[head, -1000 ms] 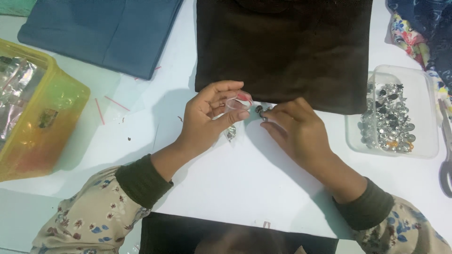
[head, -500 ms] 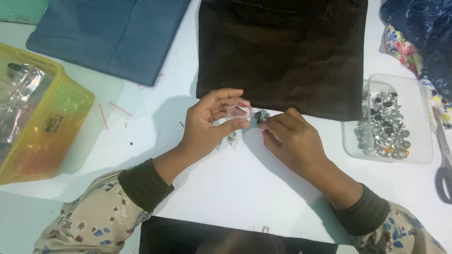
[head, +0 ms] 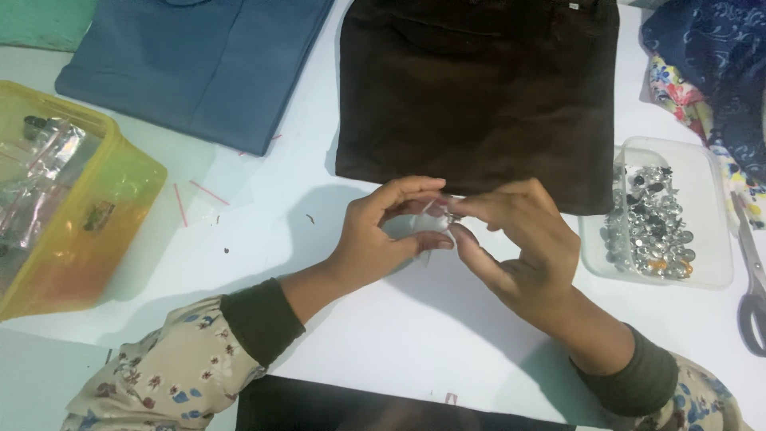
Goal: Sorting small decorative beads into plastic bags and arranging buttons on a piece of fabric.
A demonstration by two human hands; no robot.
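My left hand point(head: 381, 231) and my right hand point(head: 519, 243) meet over the white table point(head: 263, 215), just in front of a folded dark brown garment point(head: 479, 96). Between the fingertips of both hands is a small clear plastic packet point(head: 427, 223) with small metal pieces near its top edge. The left thumb and fingers pinch the packet from the left. The right fingertips pinch it from the right at its upper corner. What is inside the packet is too small to tell.
A clear tray point(head: 714, 207) of several silver metal pieces sits at the right, with scissors point(head: 750, 279) beyond it. A yellow plastic box point(head: 88, 231) stands at the left. A folded blue garment point(head: 199, 64) lies at the back left. Floral fabric point(head: 702, 72) lies at the back right.
Both hands have lifted the packet slightly and drawn closer together, the right fingertips now on its top corner. The view has shifted a little.
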